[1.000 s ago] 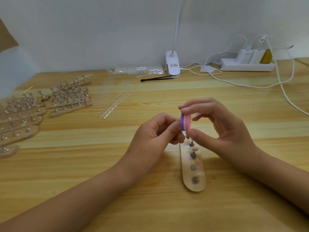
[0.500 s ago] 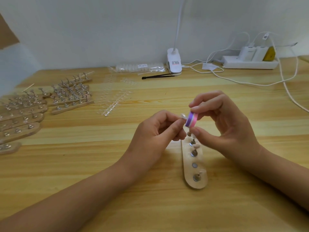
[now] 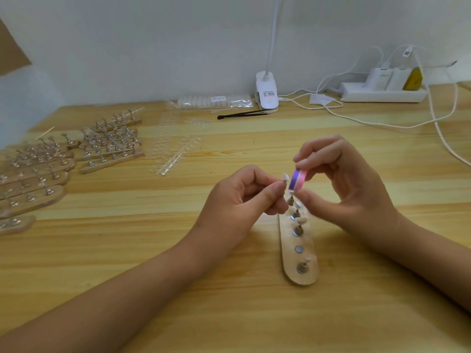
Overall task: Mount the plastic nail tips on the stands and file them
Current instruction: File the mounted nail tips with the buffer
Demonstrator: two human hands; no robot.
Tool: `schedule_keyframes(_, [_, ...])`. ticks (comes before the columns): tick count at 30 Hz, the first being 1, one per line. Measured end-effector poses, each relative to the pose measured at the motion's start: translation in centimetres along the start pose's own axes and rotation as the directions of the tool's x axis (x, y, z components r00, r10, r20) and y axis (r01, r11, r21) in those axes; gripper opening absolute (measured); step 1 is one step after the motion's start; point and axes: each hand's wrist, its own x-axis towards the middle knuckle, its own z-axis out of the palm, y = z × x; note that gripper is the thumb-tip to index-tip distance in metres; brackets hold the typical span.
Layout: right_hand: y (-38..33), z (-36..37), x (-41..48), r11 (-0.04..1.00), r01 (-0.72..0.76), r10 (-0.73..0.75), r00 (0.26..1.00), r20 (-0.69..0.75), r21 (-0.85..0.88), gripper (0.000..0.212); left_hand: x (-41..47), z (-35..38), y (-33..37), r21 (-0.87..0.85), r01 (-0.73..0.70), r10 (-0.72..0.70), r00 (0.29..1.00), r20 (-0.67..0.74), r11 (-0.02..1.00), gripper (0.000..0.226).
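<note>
My left hand [image 3: 244, 197] pinches a small stand with a pale nail tip [image 3: 362, 177] on top, lifted above the table. My right hand [image 3: 341, 184] pinches a small purple and pink file block [image 3: 297, 181] between thumb and fingers, its face right beside the nail tip. Under both hands lies a wooden base strip [image 3: 309, 273] with several metal stands; some carry nail tips [image 3: 302, 220], and one magnet spot [image 3: 298, 249] is bare.
Several more wooden strips with stands [image 3: 109, 146] lie at the left. Clear nail tip strips [image 3: 175, 154] lie in the middle back. At the back stand a clip lamp [image 3: 266, 94], a bag of tips [image 3: 214, 100], black tweezers [image 3: 242, 114], a power strip [image 3: 382, 94] and white cables [image 3: 443, 138].
The file block has tilted and shifted a little right, away from the left fingers, so the nail tip now shows beside it. Both hands stay above the strip.
</note>
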Motion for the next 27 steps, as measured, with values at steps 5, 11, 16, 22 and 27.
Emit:
schedule_keyframes(5, [-0.24, -0.05, -0.13, 0.999, -0.001, 0.001, 1.000, 0.011, 0.035, 0.028, -0.02, 0.04, 0.19, -0.023, -0.001, 0.001, 1.000, 0.015, 1.000, 0.006])
schedule_keyframes(11, [-0.59, -0.07, -0.09, 0.999, 0.014, -0.014, 1.000, 0.006, 0.042, 0.028, -0.04, 0.04, 0.27, -0.036, 0.015, -0.014, 1.000, 0.022, 0.999, 0.011])
schedule_keyframes(16, [-0.50, -0.41, 0.14, 0.999, -0.037, 0.038, 0.999, -0.015, 0.039, 0.028, -0.02, 0.24, 0.28, -0.038, 0.039, -0.037, 0.999, 0.029, 0.999, 0.015])
schedule_keyframes(22, [-0.60, -0.16, 0.07, 0.999, -0.008, 0.008, 1.000, 0.004, 0.033, 0.028, -0.10, 0.31, 0.34, -0.064, 0.038, -0.036, 0.999, 0.027, 0.997, 0.018])
schedule_keyframes(27, [-0.72, -0.03, -0.07, 0.999, 0.044, -0.045, 0.999, 0.015, 0.017, 0.028, -0.07, 0.27, 0.35, -0.066, 0.025, -0.024, 1.000, 0.017, 0.997, 0.013])
